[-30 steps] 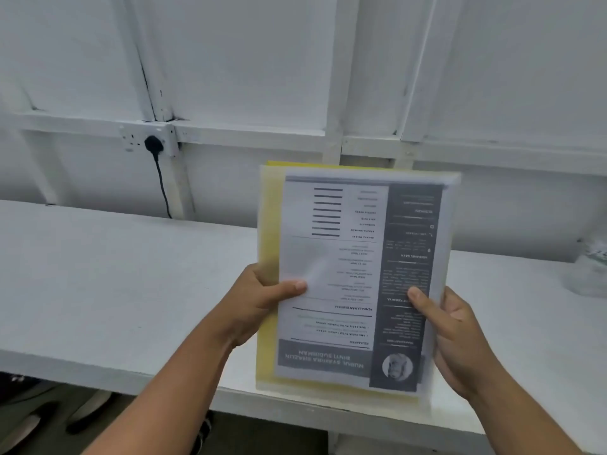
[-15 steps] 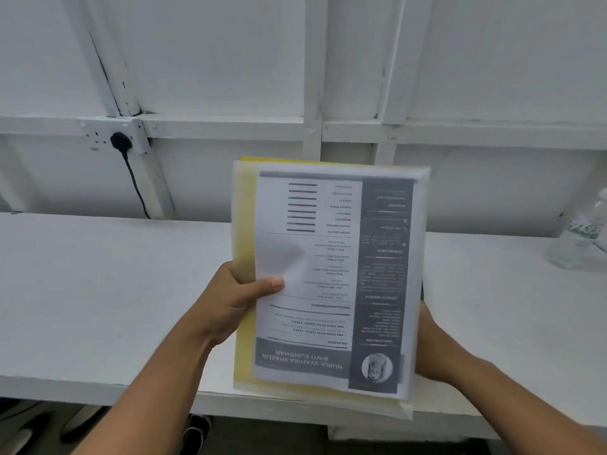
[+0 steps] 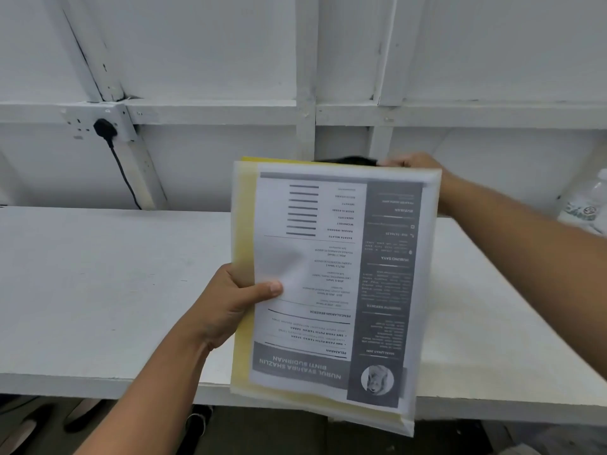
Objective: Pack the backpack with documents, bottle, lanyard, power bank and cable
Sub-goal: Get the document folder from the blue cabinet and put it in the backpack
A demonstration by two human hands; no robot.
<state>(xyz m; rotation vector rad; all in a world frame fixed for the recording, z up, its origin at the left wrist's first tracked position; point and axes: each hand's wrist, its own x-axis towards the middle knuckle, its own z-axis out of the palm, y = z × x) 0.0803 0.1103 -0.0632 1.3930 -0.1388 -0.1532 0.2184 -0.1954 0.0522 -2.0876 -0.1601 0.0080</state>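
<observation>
Your documents (image 3: 331, 284): a white printed sheet with a dark grey side column, a grey band across one end, black text lines and short black bars, inside a translucent milky sleeve; a yellow sheet shows behind along one edge. Your bench (image 3: 98, 290): plain white. Wall panels (image 3: 203, 50): white, with white framing. Socket (image 3: 98, 121): white, carrying a black plug (image 3: 104, 128) and black cord. Bottle (image 3: 588, 205): clear, with a white-and-green label.

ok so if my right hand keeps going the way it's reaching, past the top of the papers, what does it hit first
Probably the dark object peeking over the documents: the right hand already reaches its edge. The papers hide what it is, and depth is unclear; behind it stands the white wall.
</observation>
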